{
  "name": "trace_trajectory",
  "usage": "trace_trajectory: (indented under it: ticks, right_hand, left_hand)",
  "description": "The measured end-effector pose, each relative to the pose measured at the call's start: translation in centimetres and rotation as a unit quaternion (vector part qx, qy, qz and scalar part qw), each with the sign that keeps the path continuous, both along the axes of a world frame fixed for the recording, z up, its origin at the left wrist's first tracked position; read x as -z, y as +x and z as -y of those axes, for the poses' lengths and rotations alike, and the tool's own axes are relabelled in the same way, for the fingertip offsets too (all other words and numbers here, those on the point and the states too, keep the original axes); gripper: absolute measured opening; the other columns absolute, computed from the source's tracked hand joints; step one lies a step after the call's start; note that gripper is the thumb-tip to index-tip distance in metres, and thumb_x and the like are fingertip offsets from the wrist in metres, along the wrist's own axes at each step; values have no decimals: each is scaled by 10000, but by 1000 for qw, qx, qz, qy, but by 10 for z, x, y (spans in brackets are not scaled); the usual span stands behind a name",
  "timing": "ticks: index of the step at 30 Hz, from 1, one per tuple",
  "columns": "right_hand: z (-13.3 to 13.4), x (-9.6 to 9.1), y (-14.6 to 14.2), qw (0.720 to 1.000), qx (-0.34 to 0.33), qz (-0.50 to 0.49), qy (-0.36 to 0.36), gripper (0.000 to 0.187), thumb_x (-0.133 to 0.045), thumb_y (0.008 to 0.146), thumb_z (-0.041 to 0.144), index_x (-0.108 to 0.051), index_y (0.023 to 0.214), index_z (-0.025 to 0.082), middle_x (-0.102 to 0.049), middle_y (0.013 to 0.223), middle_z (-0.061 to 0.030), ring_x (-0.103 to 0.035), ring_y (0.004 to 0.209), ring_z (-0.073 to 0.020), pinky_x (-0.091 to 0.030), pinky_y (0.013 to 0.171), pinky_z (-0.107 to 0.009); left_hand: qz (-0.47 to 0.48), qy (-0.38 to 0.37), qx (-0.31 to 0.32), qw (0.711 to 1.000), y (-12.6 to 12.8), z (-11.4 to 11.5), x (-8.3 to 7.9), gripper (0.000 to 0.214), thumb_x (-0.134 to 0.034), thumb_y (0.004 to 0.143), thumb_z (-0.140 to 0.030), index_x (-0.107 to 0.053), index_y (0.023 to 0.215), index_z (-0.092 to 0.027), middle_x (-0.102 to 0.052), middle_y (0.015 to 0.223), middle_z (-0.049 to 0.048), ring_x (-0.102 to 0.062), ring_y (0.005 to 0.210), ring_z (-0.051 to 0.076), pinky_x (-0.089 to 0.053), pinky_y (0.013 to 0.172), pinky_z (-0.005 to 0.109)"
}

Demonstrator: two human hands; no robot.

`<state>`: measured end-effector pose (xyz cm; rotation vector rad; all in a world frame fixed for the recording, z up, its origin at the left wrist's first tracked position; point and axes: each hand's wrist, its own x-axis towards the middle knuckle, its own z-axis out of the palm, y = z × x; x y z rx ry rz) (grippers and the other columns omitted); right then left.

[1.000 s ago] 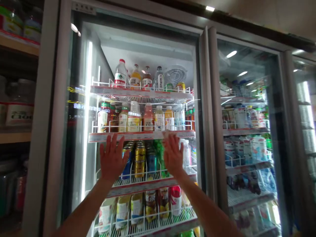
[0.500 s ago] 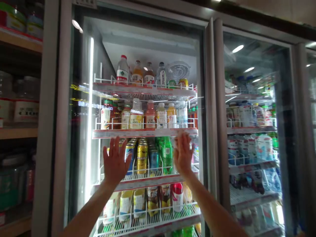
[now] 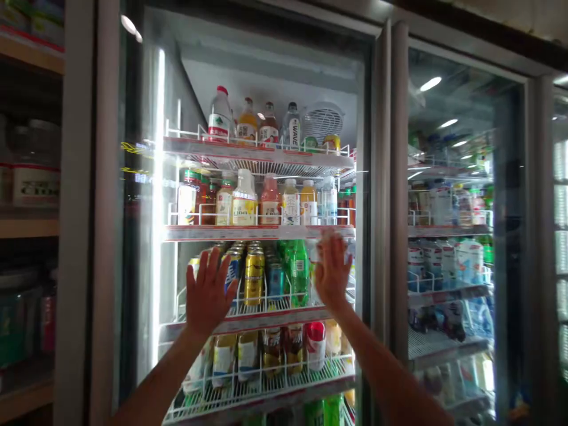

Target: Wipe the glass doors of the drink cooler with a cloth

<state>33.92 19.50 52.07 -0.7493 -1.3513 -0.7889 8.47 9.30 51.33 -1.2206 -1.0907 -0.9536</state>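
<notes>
From the head camera, I take the upright golden metal can [image 3: 254, 275] on its white wire shelf [image 3: 284, 318] as my landmark. Left of it I have the bare left hand [image 3: 207, 297] raised, fingers spread, facing the large clear glass door [image 3: 380, 177] in its grey metal frame, which spans the view in front of the can and looks closed. Right of the can, beyond the green plastic bottle [image 3: 299, 272], is the bare right hand [image 3: 332, 275], with a pale blurred patch [image 3: 329, 238] at its fingertips; I cannot tell whether that grip pinches anything, or whether either hand touches the glass. I judge the work at the door under way; how much is done or left does not show.
</notes>
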Motion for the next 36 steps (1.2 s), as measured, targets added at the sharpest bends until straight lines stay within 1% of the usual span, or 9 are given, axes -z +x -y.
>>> trace_trajectory:
  ticks: [4,8,10,17,24,26,31,33,36]
  right_hand:
    - [-11,-4,8,998,11,-68,-14,581,-339,909,247,-194,1466,164,-298,1490,-156,-175,1412,-282,-218,1073,-567]
    - [22,14,-50,991,-46,122,20,541,-388,884,222,-322,1421,222,-354,1476,-69,-175,1416,-241,-181,1124,-500]
    - [29,18,-56,981,-55,184,26,513,-405,879,229,-374,1391,248,-385,1460,-40,-212,1406,-226,-160,1138,-481]
    - [-16,4,25,995,30,-97,-13,560,-342,915,269,-236,1454,159,-340,1460,-189,-289,1365,-317,-273,1030,-607]
    - [29,35,-53,987,-81,141,15,601,-378,885,193,-216,1462,233,-365,1471,-73,-191,1413,-242,-176,1127,-508]
    - [23,32,-40,989,-72,132,13,613,-369,885,187,-187,1469,237,-360,1474,-76,-206,1409,-235,-192,1116,-509]
    - [-14,13,16,997,16,-79,4,634,-364,898,224,-118,1482,199,-298,1492,-147,-214,1400,-288,-259,1049,-569]
    - [-10,14,0,997,9,-76,-6,641,-365,891,216,-120,1482,203,-298,1493,-136,-198,1404,-294,-254,1054,-572]
    - [19,23,-53,998,-43,52,4,645,-384,868,197,-166,1475,213,-324,1488,-91,-161,1417,-269,-211,1101,-541]
  left_hand:
    - [5,-2,-3,1000,1,-1,2,665,-463,888,-336,-139,1459,-225,-180,1521,104,-120,1417,251,-102,1142,494]
    - [11,-8,2,1000,1,0,1,662,-462,888,-335,-140,1458,-238,-177,1523,93,-122,1417,245,-105,1143,488]
    - [8,-7,-2,1000,0,1,1,664,-467,887,-331,-139,1458,-241,-178,1522,90,-126,1417,240,-103,1146,479]
    - [3,-1,-15,1000,0,-2,3,671,-466,885,-334,-138,1460,-222,-172,1521,96,-108,1418,236,-84,1152,468]
    - [5,-1,-2,1000,-2,0,2,674,-475,883,-348,-138,1458,-249,-171,1525,80,-116,1420,226,-91,1151,464]
    - [3,0,-3,1000,-1,0,1,676,-481,881,-337,-140,1458,-249,-169,1525,80,-116,1420,226,-96,1150,463]
    - [4,0,-11,1000,1,0,2,683,-482,878,-319,-134,1459,-233,-180,1522,95,-118,1418,238,-101,1145,479]
    - [7,0,-11,1000,1,-1,2,687,-480,879,-325,-125,1460,-240,-183,1522,97,-126,1417,242,-104,1143,483]
    - [10,-6,-10,1000,-1,1,2,690,-479,880,-334,-114,1460,-253,-188,1521,95,-135,1415,245,-115,1140,485]
